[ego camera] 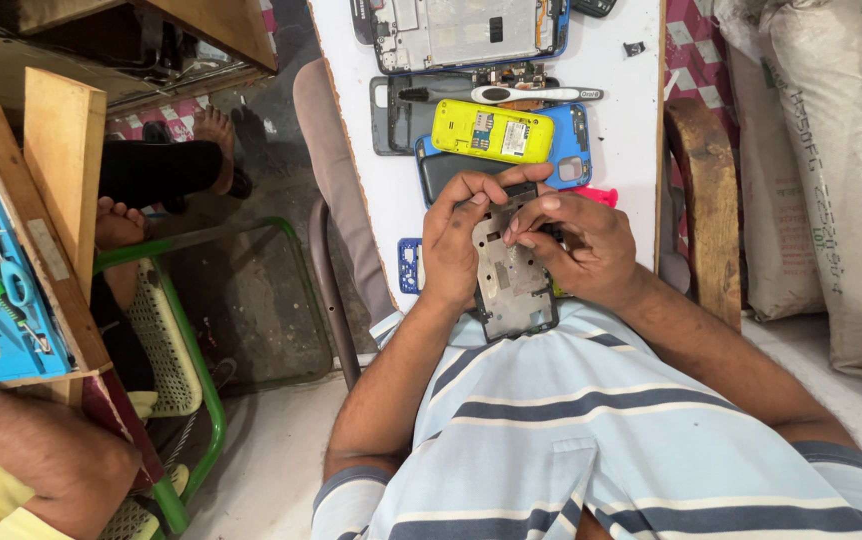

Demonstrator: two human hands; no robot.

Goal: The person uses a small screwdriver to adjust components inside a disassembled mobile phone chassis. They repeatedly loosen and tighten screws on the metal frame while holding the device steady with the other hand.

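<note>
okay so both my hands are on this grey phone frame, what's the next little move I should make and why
Probably steady the grey phone frame with the left hand and keep working the right hand fingertips at its upper edge. Both hands already hold it above the white table, and the right fingertips press near the top, so that looks like the spot being worked.

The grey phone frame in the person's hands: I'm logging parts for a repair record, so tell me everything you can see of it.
The grey phone frame is a flat, oblong metal-looking plate, dull grey, with small cut-outs and dark edging. It is held over the person's lap, at the near edge of the white table, its long axis running away from the body. The left hand grips its left side; the right hand holds the right side, fingertips pressing its upper face. Its top end is hidden by fingers.
</note>
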